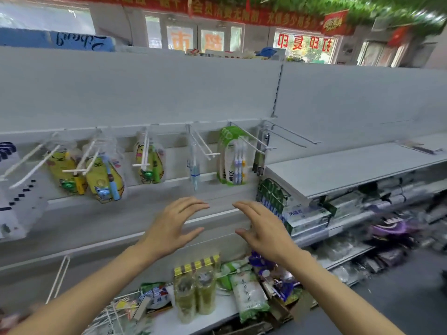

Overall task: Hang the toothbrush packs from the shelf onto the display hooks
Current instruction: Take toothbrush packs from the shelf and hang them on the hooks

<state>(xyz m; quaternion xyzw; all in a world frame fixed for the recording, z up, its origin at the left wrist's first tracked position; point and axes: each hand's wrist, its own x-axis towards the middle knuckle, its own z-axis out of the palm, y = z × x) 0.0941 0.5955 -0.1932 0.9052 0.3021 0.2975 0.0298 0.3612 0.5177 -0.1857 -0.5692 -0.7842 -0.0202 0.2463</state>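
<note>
Plenty of open room in the middle here: the white back panel [145,93] is bare above the hook rail, and the stretch of shelf right behind the hands has nothing on it. The display hooks [205,147] stick out toward the camera, and the double hook [294,134] on the far right is bare. A green toothbrush pack [233,157] hangs on one hook, with yellow kids' packs [104,177] further left. More packs are stacked on the shelf [362,165] edge at right [278,197]. Left hand [173,224] and right hand [262,227] float apart, fingers spread loose, palms facing each other, holding nothing.
</note>
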